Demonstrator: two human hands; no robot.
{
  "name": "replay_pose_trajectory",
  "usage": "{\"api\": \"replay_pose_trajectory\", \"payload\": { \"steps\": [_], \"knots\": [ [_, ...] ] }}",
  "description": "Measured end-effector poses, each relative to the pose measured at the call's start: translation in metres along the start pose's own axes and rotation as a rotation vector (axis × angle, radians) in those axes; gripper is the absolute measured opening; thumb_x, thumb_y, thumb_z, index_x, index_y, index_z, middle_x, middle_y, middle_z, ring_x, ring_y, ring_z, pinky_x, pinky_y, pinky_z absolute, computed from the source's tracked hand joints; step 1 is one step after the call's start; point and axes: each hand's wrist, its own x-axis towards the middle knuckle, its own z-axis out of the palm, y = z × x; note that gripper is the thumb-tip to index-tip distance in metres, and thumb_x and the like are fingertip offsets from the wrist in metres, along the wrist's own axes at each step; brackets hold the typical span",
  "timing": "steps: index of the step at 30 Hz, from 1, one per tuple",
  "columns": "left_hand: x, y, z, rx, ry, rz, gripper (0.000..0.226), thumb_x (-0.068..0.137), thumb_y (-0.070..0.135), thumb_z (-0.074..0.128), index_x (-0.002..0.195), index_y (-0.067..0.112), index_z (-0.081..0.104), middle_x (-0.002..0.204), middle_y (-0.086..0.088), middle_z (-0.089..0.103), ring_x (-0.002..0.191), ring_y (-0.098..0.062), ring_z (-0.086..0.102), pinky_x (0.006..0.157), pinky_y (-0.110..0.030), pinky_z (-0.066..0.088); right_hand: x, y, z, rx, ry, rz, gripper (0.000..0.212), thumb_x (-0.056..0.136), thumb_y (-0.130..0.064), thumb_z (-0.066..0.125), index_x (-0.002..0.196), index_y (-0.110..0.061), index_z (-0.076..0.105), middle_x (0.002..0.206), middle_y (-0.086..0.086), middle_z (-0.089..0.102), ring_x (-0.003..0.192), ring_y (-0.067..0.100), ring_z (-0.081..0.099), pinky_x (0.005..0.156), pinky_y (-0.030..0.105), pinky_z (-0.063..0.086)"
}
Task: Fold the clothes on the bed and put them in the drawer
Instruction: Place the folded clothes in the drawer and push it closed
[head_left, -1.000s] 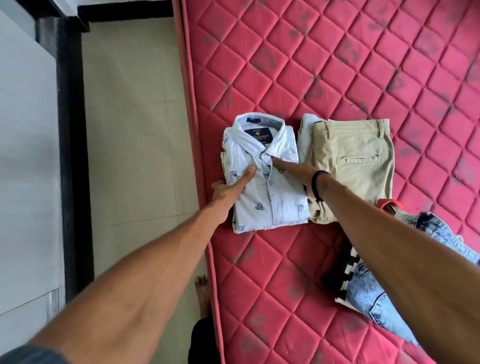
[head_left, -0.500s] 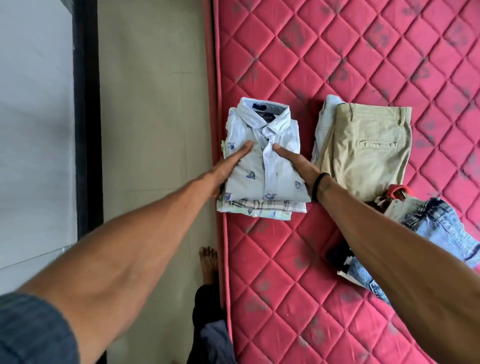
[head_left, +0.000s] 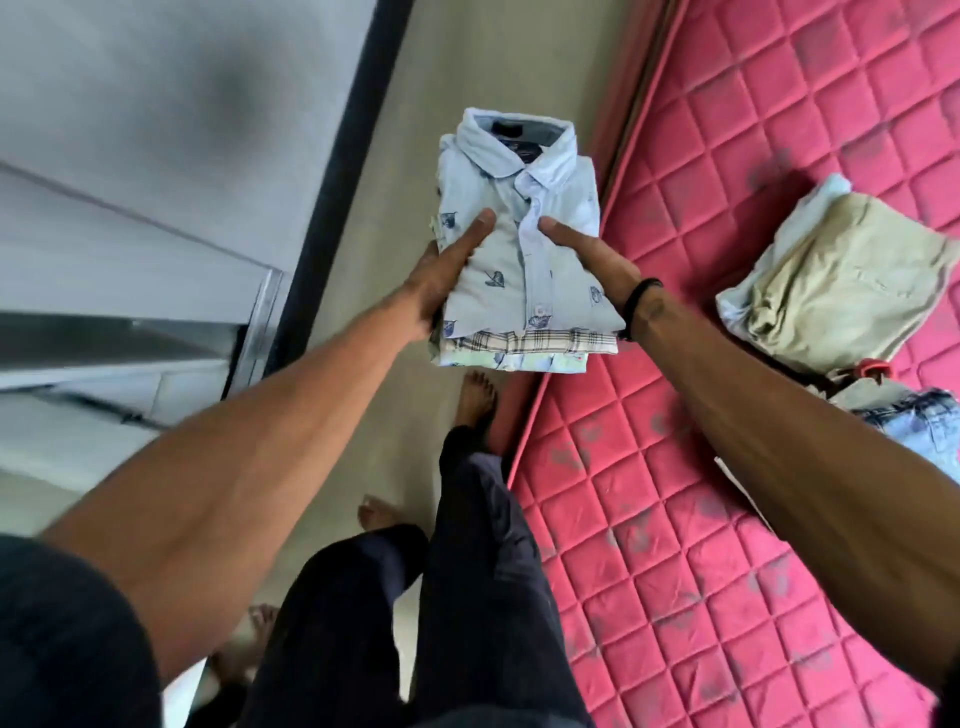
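Head view: the left hand (head_left: 441, 275) and right hand (head_left: 592, 260) grip a stack of folded shirts (head_left: 519, 249) from either side, thumbs on top, holding it over the floor (head_left: 467, 62) beside the red mattress (head_left: 727, 467), where folded khaki trousers (head_left: 841, 280) lie.

Three folded shirts (head_left: 519, 260) sit stacked in the centre of the frame, held by two hands: the left hand (head_left: 441, 280) and the right hand (head_left: 597, 260). At the right edge lie one pair of beige trousers (head_left: 841, 280) and one pair of jeans (head_left: 919, 421), on one mattress (head_left: 727, 519).
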Motion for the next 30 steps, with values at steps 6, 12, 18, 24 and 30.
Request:
{"api": "replay_pose_trajectory", "payload": {
  "steps": [6,12,18,24,30],
  "knots": [
    [-0.143,-0.033,-0.11,-0.222,0.119,0.114,0.094,0.072,0.066,0.085,0.146,0.019,0.053,0.134,-0.011,0.068,0.12,-0.033,0.068,0.108,-0.053,0.049,-0.054,0.023,0.152,-0.284,-0.129,-0.023,0.091,0.066,-0.072,0.084,0.137,-0.019,0.065,0.138,0.0,0.063,0.112,0.027,0.067,0.117,0.048,0.041],
    [-0.285,-0.064,-0.185,-0.302,0.263,0.275,0.082,0.07,0.071,0.082,0.137,0.027,0.063,0.128,-0.002,0.072,0.116,-0.024,0.07,0.105,-0.049,0.053,-0.118,0.063,0.292,-0.248,-0.333,0.01,0.043,0.097,-0.041,0.066,0.127,-0.011,0.07,0.127,0.011,0.071,0.112,0.027,0.071,0.091,0.037,0.058],
    [-0.378,-0.125,-0.252,-0.514,0.484,0.35,0.091,0.062,0.069,0.089,0.138,0.027,0.061,0.125,0.001,0.074,0.111,-0.023,0.073,0.103,-0.046,0.054,-0.143,0.112,0.405,-0.39,-0.482,0.075,0.049,0.104,-0.035,0.058,0.145,-0.008,0.055,0.139,0.012,0.064,0.122,0.028,0.065,0.095,0.038,0.057],
    [-0.424,-0.2,-0.31,-0.759,0.506,0.347,0.081,0.072,0.062,0.086,0.138,0.019,0.064,0.13,-0.007,0.071,0.118,-0.026,0.069,0.107,-0.042,0.05,-0.126,0.169,0.491,-0.659,-0.597,0.187,0.036,0.104,-0.037,0.056,0.128,-0.012,0.067,0.127,0.011,0.071,0.117,0.029,0.068,0.096,0.04,0.057],
    [-0.434,-0.247,-0.357,-0.828,0.52,0.257,0.051,0.091,0.064,0.062,0.121,0.025,0.072,0.118,0.001,0.076,0.104,-0.013,0.074,0.073,-0.023,0.059,-0.087,0.219,0.555,-0.899,-0.65,0.215,0.02,0.101,-0.034,0.056,0.105,-0.018,0.068,0.093,-0.001,0.079,0.088,0.014,0.073,0.078,0.024,0.06]
  ]
}}
